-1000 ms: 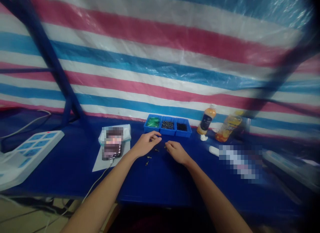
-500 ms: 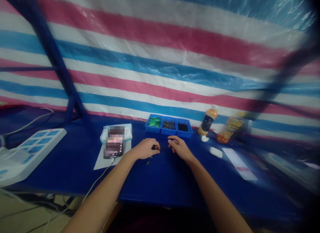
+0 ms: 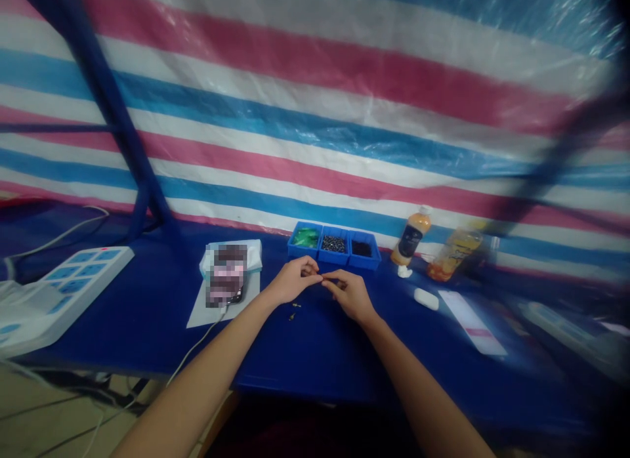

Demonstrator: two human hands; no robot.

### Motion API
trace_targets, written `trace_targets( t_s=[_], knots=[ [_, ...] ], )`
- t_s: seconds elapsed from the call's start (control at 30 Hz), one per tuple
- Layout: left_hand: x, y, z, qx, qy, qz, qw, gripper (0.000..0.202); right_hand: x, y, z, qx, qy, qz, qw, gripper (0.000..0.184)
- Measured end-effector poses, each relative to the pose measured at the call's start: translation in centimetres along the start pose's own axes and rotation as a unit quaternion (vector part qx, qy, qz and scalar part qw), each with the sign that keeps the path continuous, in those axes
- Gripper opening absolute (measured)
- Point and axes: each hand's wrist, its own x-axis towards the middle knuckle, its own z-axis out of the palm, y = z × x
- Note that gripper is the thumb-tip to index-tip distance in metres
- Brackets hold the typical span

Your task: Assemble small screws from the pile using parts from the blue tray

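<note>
Over the blue tabletop (image 3: 335,353), my left hand (image 3: 295,279) and my right hand (image 3: 350,294) meet at the fingertips. Both are closed in a pinch; whatever sits between the fingers is too small to name. Two small brass-coloured pieces (image 3: 292,316) lie on the table just below my left hand. Beyond my hands stand three blue bins in a row: the left bin (image 3: 301,254) has green pieces (image 3: 306,237), the middle one small dark and silvery parts (image 3: 335,244), the right one black parts (image 3: 361,249).
To the left, a phone (image 3: 225,281) on a charging cable leans on a tissue pack (image 3: 254,254); a white power strip (image 3: 73,291) lies farther left. At right are two drink bottles (image 3: 412,235), a white case (image 3: 426,299) and a pale flat slab (image 3: 472,323).
My hands, apart before, have come together at the fingertips. My left hand has lifted up and right, uncovering more of the small brass-coloured pieces.
</note>
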Motion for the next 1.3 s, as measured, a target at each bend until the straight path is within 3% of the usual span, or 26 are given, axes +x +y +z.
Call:
trace_targets(
  t_s=[0.13, 0.27, 0.43, 0.5, 0.6, 0.67, 0.8, 0.97, 1.13, 1.3],
  knots=[
    [0.0, 0.1, 0.1, -0.084, -0.031, -0.025, 0.996, 0.026, 0.0, -0.2, -0.1, -0.005, 0.011, -0.002, 1.000, 0.018],
    [0.0, 0.4, 0.0, -0.089, -0.041, -0.038, 0.994, 0.031, -0.3, -0.6, -0.1, 0.008, -0.041, 0.018, 0.999, 0.019],
    [0.5, -0.2, -0.9, -0.084, 0.030, -0.081, 0.993, 0.039, -0.4, -0.5, 0.0, -0.031, -0.095, 0.039, 0.994, 0.029],
    [0.6, -0.6, -1.4, -0.063, 0.056, -0.095, 0.992, 0.039, 0.0, -0.2, 0.1, 0.013, -0.058, 0.072, 0.996, 0.033],
    [0.6, -1.0, -1.7, -0.029, 0.064, -0.094, 0.993, 0.037, 0.6, 0.4, 0.1, 0.114, 0.049, 0.136, 0.983, 0.034],
    [0.6, -1.1, -1.7, -0.014, 0.062, -0.088, 0.994, 0.035, 0.8, 0.7, 0.0, 0.123, 0.076, 0.147, 0.979, 0.040],
    [0.7, -1.2, -1.5, 0.006, 0.070, -0.078, 0.994, 0.033, 0.0, 0.3, 0.2, -0.006, -0.039, 0.060, 0.997, 0.032],
    [0.7, -1.7, -1.5, 0.021, 0.080, -0.060, 0.995, 0.029, -0.9, -2.1, 1.1, -0.121, -0.174, -0.092, 0.973, 0.029],
    [0.6, -1.5, -1.4, 0.038, 0.070, -0.048, 0.996, 0.028, -1.0, -3.3, 2.0, -0.198, -0.228, -0.160, 0.940, 0.033],
    [0.4, -1.0, -1.2, 0.058, 0.068, -0.047, 0.995, 0.028, -0.9, -2.8, 2.5, -0.228, -0.225, -0.158, 0.934, 0.029]
  ],
)
